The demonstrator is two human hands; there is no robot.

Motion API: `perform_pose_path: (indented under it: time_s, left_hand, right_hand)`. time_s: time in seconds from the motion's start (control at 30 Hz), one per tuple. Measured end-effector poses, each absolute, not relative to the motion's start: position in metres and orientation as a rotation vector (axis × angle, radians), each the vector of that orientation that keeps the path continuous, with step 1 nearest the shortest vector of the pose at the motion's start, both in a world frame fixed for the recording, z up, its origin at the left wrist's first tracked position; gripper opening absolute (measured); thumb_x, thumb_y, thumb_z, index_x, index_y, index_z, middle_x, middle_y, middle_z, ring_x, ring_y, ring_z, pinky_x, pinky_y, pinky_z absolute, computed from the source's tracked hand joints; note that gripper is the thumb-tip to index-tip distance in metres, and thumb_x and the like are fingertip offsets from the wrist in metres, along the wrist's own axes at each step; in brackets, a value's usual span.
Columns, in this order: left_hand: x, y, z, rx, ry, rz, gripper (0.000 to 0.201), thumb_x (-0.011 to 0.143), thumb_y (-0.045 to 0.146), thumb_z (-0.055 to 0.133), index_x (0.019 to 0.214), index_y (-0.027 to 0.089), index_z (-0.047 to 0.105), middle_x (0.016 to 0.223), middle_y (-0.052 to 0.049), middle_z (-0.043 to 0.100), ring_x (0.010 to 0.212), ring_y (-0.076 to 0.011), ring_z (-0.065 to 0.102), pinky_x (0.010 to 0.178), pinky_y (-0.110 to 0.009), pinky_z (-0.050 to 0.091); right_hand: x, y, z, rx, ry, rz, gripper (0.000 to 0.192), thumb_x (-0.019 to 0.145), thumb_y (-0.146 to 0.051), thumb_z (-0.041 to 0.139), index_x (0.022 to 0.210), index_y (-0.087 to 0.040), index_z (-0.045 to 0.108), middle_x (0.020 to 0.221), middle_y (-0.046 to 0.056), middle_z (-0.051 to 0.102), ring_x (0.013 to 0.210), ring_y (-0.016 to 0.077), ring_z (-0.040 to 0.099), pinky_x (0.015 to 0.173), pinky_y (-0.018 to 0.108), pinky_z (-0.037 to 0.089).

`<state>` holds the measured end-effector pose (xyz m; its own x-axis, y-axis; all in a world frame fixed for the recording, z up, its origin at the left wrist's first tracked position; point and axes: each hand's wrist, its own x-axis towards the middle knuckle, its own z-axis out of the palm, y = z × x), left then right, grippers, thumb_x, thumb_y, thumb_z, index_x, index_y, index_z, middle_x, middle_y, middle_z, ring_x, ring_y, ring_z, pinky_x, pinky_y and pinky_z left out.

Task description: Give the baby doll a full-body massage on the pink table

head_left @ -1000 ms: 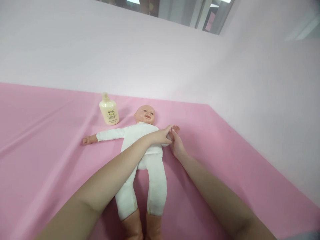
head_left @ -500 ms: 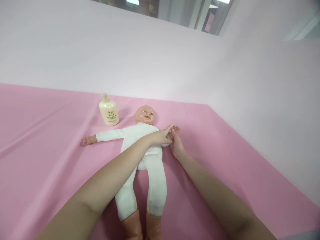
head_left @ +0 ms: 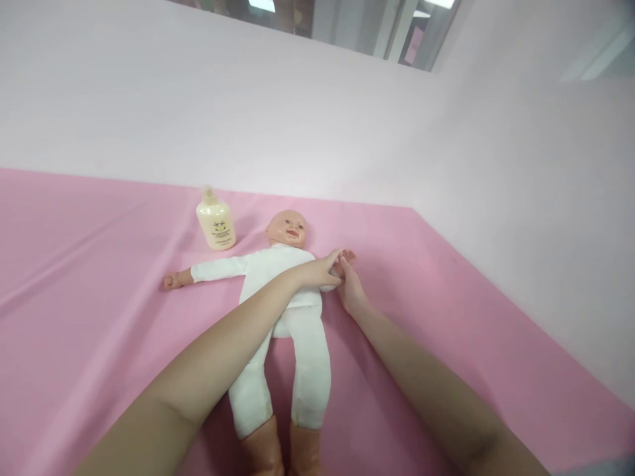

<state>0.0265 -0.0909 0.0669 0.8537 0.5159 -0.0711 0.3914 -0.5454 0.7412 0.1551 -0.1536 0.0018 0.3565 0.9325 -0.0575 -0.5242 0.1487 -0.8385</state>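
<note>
A baby doll [head_left: 278,271] with a white cloth body lies on its back, its bald head away from me. My left hand [head_left: 322,270] reaches across the doll's chest and is closed round its arm near the wrist, on the right side of the view. From the right, my right hand [head_left: 350,284] grips the same small doll's hand [head_left: 348,255], with the thumb on top. Most of that arm is hidden behind my fingers. The doll's other arm [head_left: 218,266] stretches out to the left.
A pale yellow pump bottle [head_left: 217,225] stands upright left of the doll's head. Pink cloth [head_left: 99,264] with a few creases covers the table. White walls [head_left: 248,119] rise behind and to the right, with a window [head_left: 347,30] at the top.
</note>
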Motion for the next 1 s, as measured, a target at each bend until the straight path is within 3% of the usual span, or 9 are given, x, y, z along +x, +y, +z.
perform_pose_path:
  time_s: [0.47,0.73,1.0]
  left_hand:
    - [0.0266,-0.0908,0.0667,2.195,0.65,0.2,0.097,0.08,0.028,0.065,0.166,0.022,0.021,0.1,-0.003,0.071,0.079,-0.0187,0.065,0.067,-0.025,0.047]
    - [0.0264,-0.0912,0.0674,2.225,0.648,0.204,0.102,0.081,0.031,0.065,0.169,0.02,0.015,0.113,-0.008,0.073,0.085,-0.0207,0.067,0.072,-0.027,0.049]
    - [0.0264,-0.0905,0.0669,2.222,0.658,0.195,0.098,0.082,0.03,0.065,0.168,0.021,0.019,0.108,-0.006,0.073,0.083,-0.021,0.068,0.07,-0.027,0.048]
  right_hand:
    - [0.154,-0.1537,0.0037,-0.897,-0.525,1.131,0.035,0.078,-0.048,0.083,0.106,-0.029,0.075,0.113,-0.003,0.077,0.123,0.0186,0.067,0.108,0.03,0.052]
    - [0.1548,-0.1529,0.002,-0.9,-0.549,1.143,0.036,0.079,-0.05,0.082,0.107,-0.029,0.075,0.113,-0.002,0.077,0.123,0.0186,0.067,0.109,0.031,0.052]
    - [0.1557,-0.1517,0.0006,-0.902,-0.54,1.134,0.035,0.078,-0.05,0.082,0.106,-0.03,0.076,0.114,-0.003,0.077,0.125,0.0183,0.066,0.11,0.031,0.052]
